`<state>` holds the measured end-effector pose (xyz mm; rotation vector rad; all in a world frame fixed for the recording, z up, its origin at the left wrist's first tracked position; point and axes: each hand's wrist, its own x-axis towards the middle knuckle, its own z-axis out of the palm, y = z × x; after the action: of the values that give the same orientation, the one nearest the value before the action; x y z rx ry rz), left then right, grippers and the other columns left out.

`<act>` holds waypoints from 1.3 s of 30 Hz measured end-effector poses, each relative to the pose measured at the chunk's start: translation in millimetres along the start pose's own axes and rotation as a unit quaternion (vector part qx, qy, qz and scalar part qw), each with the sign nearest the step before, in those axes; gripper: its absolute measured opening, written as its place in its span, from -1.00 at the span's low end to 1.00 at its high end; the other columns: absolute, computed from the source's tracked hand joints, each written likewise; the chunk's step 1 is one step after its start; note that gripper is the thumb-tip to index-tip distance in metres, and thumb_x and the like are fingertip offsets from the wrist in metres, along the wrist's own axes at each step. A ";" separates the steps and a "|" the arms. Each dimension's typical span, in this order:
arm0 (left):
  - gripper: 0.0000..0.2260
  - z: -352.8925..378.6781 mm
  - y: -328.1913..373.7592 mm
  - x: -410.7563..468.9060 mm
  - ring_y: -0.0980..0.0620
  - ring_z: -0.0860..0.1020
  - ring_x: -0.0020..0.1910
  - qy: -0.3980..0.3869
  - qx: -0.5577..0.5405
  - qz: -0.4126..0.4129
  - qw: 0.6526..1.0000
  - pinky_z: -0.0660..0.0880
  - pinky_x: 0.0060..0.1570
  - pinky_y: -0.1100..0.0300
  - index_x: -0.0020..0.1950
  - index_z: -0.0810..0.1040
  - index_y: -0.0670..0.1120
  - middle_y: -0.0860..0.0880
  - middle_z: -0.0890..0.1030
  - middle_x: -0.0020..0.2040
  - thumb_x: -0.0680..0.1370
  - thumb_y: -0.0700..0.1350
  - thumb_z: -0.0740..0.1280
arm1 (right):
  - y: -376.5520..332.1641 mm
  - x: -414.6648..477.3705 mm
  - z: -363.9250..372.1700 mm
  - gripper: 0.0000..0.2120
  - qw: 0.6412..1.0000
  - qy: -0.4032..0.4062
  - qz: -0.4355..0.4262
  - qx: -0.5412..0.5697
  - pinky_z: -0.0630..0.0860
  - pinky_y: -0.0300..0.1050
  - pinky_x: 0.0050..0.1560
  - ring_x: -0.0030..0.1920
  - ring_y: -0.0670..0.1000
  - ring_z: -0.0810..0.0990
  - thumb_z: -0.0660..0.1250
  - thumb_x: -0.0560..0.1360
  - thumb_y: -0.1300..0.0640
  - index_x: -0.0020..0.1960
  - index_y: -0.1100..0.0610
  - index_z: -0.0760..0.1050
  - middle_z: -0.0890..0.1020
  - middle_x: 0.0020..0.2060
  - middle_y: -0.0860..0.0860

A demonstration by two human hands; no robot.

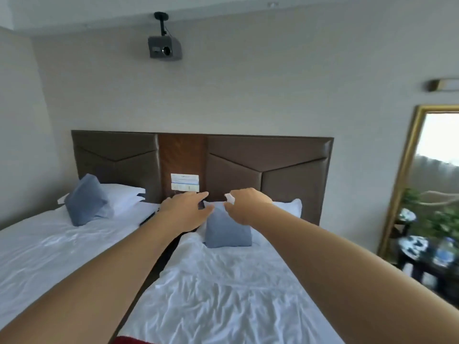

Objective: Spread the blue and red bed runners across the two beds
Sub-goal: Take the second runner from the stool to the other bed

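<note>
Two beds with white sheets stand side by side, the left bed (49, 249) and the right bed (223, 289). A blue cushion (227, 232) stands upright at the head of the right bed. My left hand (186, 208) reaches to its top left corner, fingers apart, thumb touching the fabric. My right hand (248, 206) is at its top right, fingers curled down onto the top edge. A strip of red runner (129, 340) shows at the bottom edge. No blue runner is in view.
A second blue cushion (85, 201) leans on white pillows (121, 194) on the left bed. A brown padded headboard (268, 170) backs both beds, with a dark gap (164, 254) between them. A gold-framed mirror (407, 175) and a dark side table (422, 266) with a water bottle stand on the right.
</note>
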<state>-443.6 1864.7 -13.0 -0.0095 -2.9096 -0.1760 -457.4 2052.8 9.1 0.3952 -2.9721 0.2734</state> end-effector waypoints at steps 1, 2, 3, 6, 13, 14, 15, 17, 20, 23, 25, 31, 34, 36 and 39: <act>-0.47 1.0 17.1 6.6 -0.08 0.39 0.48 -0.002 -0.010 0.023 1.000 0.37 0.36 -0.09 0.55 0.30 0.23 0.08 0.38 0.55 0.61 0.36 0.03 | 19.7 -8.5 -6.7 -0.54 1.000 0.005 0.027 -0.007 0.44 0.00 0.06 0.27 0.13 0.53 0.07 0.62 -0.22 0.39 -0.05 0.46 0.54 0.31 -0.01; -0.45 1.9 37.7 12.3 -0.08 0.36 0.51 -0.010 -0.013 0.050 0.999 0.35 0.41 -0.10 0.58 0.26 0.24 0.08 0.34 0.58 0.62 0.36 0.02 | 40.5 -19.6 -14.0 -0.54 0.998 0.015 0.058 -0.014 0.43 0.00 0.10 0.28 0.13 0.53 0.06 0.61 -0.22 0.39 -0.07 0.45 0.54 0.31 -0.03; -0.44 2.6 66.5 17.4 -0.08 0.32 0.54 -0.024 -0.016 0.089 0.996 0.31 0.46 -0.12 0.60 0.22 0.24 0.08 0.29 0.61 0.62 0.37 0.01 | 66.1 -37.1 -23.1 -0.54 0.995 0.028 0.095 -0.027 0.44 0.02 0.14 0.27 0.12 0.53 0.06 0.61 -0.22 0.39 -0.07 0.45 0.53 0.32 -0.03; -0.46 11.8 171.1 11.9 -0.10 0.28 0.56 -0.054 -0.031 0.223 0.973 0.23 0.51 -0.13 0.62 0.18 0.25 0.07 0.23 0.63 0.64 0.34 0.02 | 143.9 -110.6 -49.7 -0.53 0.975 0.046 0.205 -0.068 0.48 0.05 0.21 0.34 0.14 0.49 0.05 0.64 -0.18 0.46 -0.03 0.39 0.49 0.38 0.02; -0.44 11.2 428.1 -125.7 -0.07 0.29 0.56 -0.074 -0.090 0.518 0.848 0.23 0.49 -0.09 0.60 0.21 0.25 0.08 0.26 0.62 0.62 0.36 0.03 | 245.7 -376.0 -102.9 -0.60 0.861 0.103 0.486 -0.106 0.50 0.07 0.21 0.28 0.16 0.53 0.09 0.63 -0.17 0.35 -0.02 0.46 0.54 0.30 0.01; -0.45 7.3 456.4 -159.1 -0.06 0.29 0.56 -0.081 -0.104 0.553 0.823 0.23 0.49 -0.09 0.60 0.22 0.25 0.08 0.27 0.62 0.62 0.34 0.04 | 248.7 -419.8 -109.1 -0.60 0.838 0.102 0.524 -0.111 0.50 0.07 0.21 0.29 0.15 0.53 0.10 0.62 -0.16 0.35 -0.02 0.46 0.54 0.30 0.01; -0.46 2.8 480.6 -196.0 -0.06 0.29 0.56 -0.089 -0.117 0.587 0.796 0.24 0.50 -0.09 0.59 0.23 0.24 0.07 0.27 0.62 0.62 0.32 0.05 | 247.0 -463.7 -116.3 -0.60 0.814 0.097 0.560 -0.116 0.50 0.07 0.23 0.31 0.14 0.53 0.12 0.62 -0.16 0.36 -0.02 0.46 0.53 0.32 0.01; -0.46 -6.6 517.3 -272.4 -0.07 0.26 0.58 -0.107 -0.138 0.642 0.746 0.20 0.53 -0.10 0.60 0.23 0.23 0.06 0.24 0.64 0.63 0.32 0.08 | 239.4 -548.7 -128.9 -0.54 0.765 0.092 0.624 -0.126 0.47 0.08 0.31 0.39 0.11 0.48 0.13 0.61 -0.18 0.44 -0.04 0.42 0.49 0.40 -0.01; -0.43 -21.8 554.5 -380.9 -0.05 0.22 0.60 -0.111 -0.141 0.705 0.686 0.16 0.55 -0.11 0.62 0.19 0.23 0.06 0.21 0.65 0.62 0.36 0.07 | 215.1 -669.1 -141.4 -0.49 0.691 0.100 0.704 -0.130 0.43 0.11 0.37 0.44 0.10 0.43 0.10 0.62 -0.20 0.50 -0.03 0.36 0.44 0.47 -0.01; -0.42 -32.0 583.6 -478.0 -0.02 0.20 0.61 -0.108 -0.148 0.750 0.635 0.16 0.56 -0.09 0.63 0.19 0.22 0.07 0.21 0.65 0.63 0.37 0.06 | 177.0 -774.0 -145.8 -0.49 0.622 0.111 0.765 -0.125 0.46 0.05 0.31 0.42 0.11 0.44 0.11 0.64 -0.17 0.54 -0.03 0.32 0.43 0.48 0.01; -0.43 -36.8 599.7 -537.2 -0.01 0.19 0.61 -0.114 -0.151 0.772 0.607 0.16 0.55 -0.09 0.62 0.19 0.24 0.10 0.20 0.64 0.63 0.37 0.06 | 153.5 -833.1 -146.8 -0.48 0.586 0.104 0.795 -0.118 0.47 0.04 0.24 0.41 0.11 0.45 0.10 0.65 -0.17 0.57 -0.05 0.27 0.43 0.48 0.02; -0.43 -35.6 634.6 -689.3 -0.01 0.19 0.61 -0.108 -0.134 0.821 0.545 0.17 0.55 -0.09 0.62 0.19 0.25 0.12 0.20 0.64 0.63 0.37 0.05 | 112.3 -981.8 -118.4 -0.59 0.539 0.031 0.825 -0.165 0.42 0.08 0.17 0.36 0.17 0.48 0.10 0.63 -0.16 0.38 -0.03 0.43 0.47 0.39 0.01; -0.43 -19.5 647.8 -741.8 -0.03 0.19 0.61 -0.119 -0.128 0.831 0.528 0.13 0.56 -0.15 0.62 0.20 0.22 0.09 0.22 0.64 0.63 0.35 0.06 | 108.9 -1036.2 -100.6 -0.55 0.526 0.028 0.839 -0.139 0.39 0.09 0.26 0.41 0.17 0.42 0.08 0.64 -0.15 0.48 -0.06 0.36 0.42 0.45 0.00; -0.46 -6.8 657.6 -769.2 -0.05 0.23 0.58 -0.145 -0.132 0.828 0.525 0.21 0.52 -0.18 0.59 0.25 0.23 0.10 0.27 0.61 0.63 0.35 0.09 | 113.2 -1066.2 -92.2 -0.54 0.519 0.040 0.844 -0.130 0.39 0.09 0.28 0.40 0.18 0.43 0.09 0.63 -0.15 0.48 -0.06 0.36 0.43 0.45 0.00; -0.48 12.7 673.2 -807.1 -0.09 0.31 0.52 -0.168 -0.130 0.829 0.518 0.36 0.38 -0.13 0.57 0.29 0.24 0.12 0.33 0.56 0.62 0.34 0.11 | 126.9 -1103.0 -73.3 -0.57 0.509 0.046 0.853 -0.110 0.41 0.10 0.28 0.38 0.17 0.45 0.12 0.63 -0.14 0.45 -0.05 0.39 0.45 0.43 0.01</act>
<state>353.5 2540.4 -127.0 -2.7695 -1.7034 -0.2161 571.8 2459.2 -108.2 -2.4402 -1.9272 -0.0029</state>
